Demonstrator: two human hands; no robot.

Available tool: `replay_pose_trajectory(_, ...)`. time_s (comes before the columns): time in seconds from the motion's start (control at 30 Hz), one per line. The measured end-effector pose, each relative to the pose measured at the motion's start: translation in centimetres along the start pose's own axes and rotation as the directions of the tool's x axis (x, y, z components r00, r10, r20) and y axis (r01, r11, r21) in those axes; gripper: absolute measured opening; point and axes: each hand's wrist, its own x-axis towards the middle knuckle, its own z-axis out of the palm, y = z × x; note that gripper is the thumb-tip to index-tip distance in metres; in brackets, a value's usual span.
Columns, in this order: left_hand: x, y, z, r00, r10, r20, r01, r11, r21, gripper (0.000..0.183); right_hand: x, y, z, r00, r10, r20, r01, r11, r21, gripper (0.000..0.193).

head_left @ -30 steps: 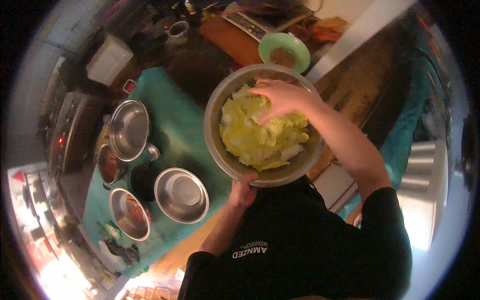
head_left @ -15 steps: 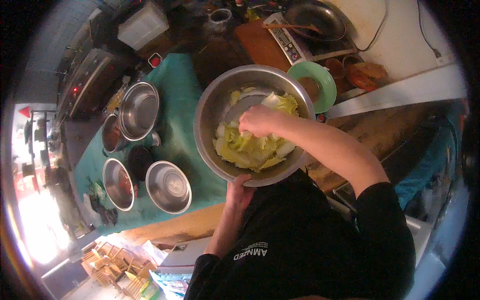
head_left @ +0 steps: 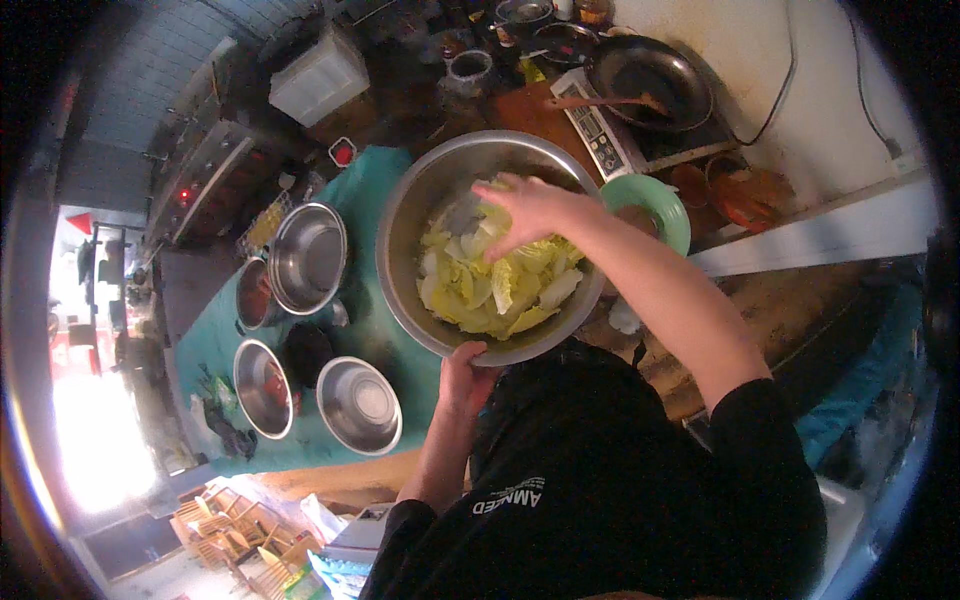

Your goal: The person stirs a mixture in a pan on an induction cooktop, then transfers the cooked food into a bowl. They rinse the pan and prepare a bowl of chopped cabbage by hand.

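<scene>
A large steel bowl (head_left: 397, 262) is tilted in front of me, with torn pale-green and yellow cabbage leaves (head_left: 480, 290) inside. My left hand (head_left: 466, 378) grips its near rim, the thumb over the edge and the other fingers hidden beneath. Inside the bowl, my right hand (head_left: 530, 212) hovers over or touches the leaves at the far side. Its fingers are spread apart, and nothing shows in its grasp.
On a green-covered table (head_left: 300, 455) to the left stand several steel bowls, one plain bowl (head_left: 358, 405) nearest. A green basin (head_left: 677, 215) sits right of the big bowl. Behind it, a black wok (head_left: 650, 85) with a wooden spatula (head_left: 610, 102) rests on an induction cooker (head_left: 603, 140).
My right hand has gone from closed fingers among the leaves to spread fingers a little higher up. The leaves lie more scattered. My left hand stays on the rim; the view has shifted.
</scene>
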Motion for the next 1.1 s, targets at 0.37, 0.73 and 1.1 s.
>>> replay_pose_trajectory(0.37,13.6,11.7,2.5,0.998,-0.056,0.020,0.055,0.995,0.078,0.045,11.7,0.2,-1.4,0.978,0.172,-0.121,-0.174,0.985,-0.011,0.097)
replay_pose_trajectory(0.73,29.5,28.2,6.4,0.973,-0.218,0.070,0.183,0.925,0.333,0.072,26.6,7.0,-9.2,0.889,0.250,-0.384,-0.170,0.958,0.232,0.031)
replay_pose_trajectory(1.1,35.0,31.8,14.7,0.952,-0.291,0.097,0.232,0.888,0.397,0.045,26.0,11.4,-17.3,0.835,0.347,-0.427,-0.213,0.920,0.331,0.034)
